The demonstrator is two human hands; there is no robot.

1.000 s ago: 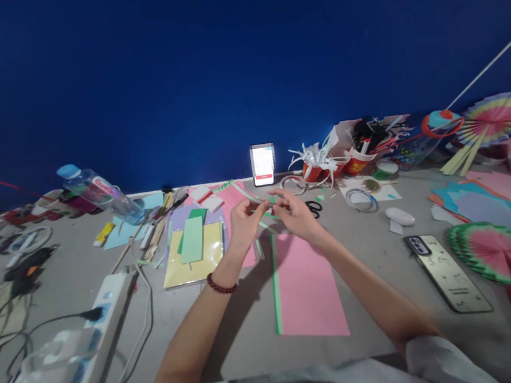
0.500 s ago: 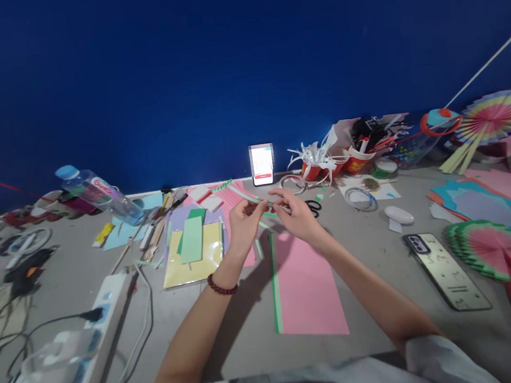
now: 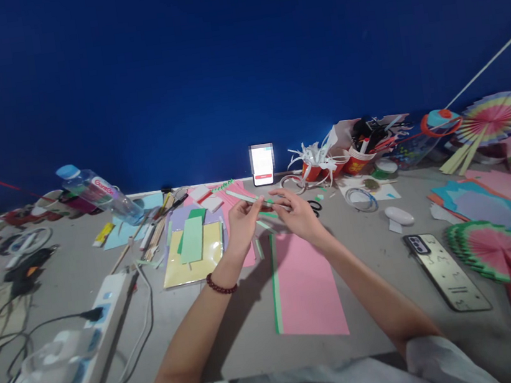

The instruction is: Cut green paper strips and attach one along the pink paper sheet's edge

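Note:
Above the far end of a pink sheet (image 3: pixel 308 285) with green strips along its left edge, my hands meet over the table. My left hand (image 3: pixel 244 230) pinches a thin pale strip (image 3: pixel 238 196), whose free end points up and to the left. The fingertips of my right hand (image 3: pixel 300 216) close on the same strip's other end, close to the left thumb. A bit of green shows between the fingers, and the strip's middle is partly hidden. Black scissor handles (image 3: pixel 315 208) stick out beyond my right hand.
Yellow paper in a clear sleeve (image 3: pixel 169 272) and green cards (image 3: pixel 192 240) lie left. A power strip (image 3: pixel 108 324), cables and a tilted bottle (image 3: pixel 102 193) are further left. A lit phone (image 3: pixel 262 165) stands behind; another phone (image 3: pixel 449 272) and paper fans (image 3: pixel 493 248) are right.
The pale strip's free end has straightened and sits slightly further left. My fingers have shifted a little along it. Everything else on the table looks the same.

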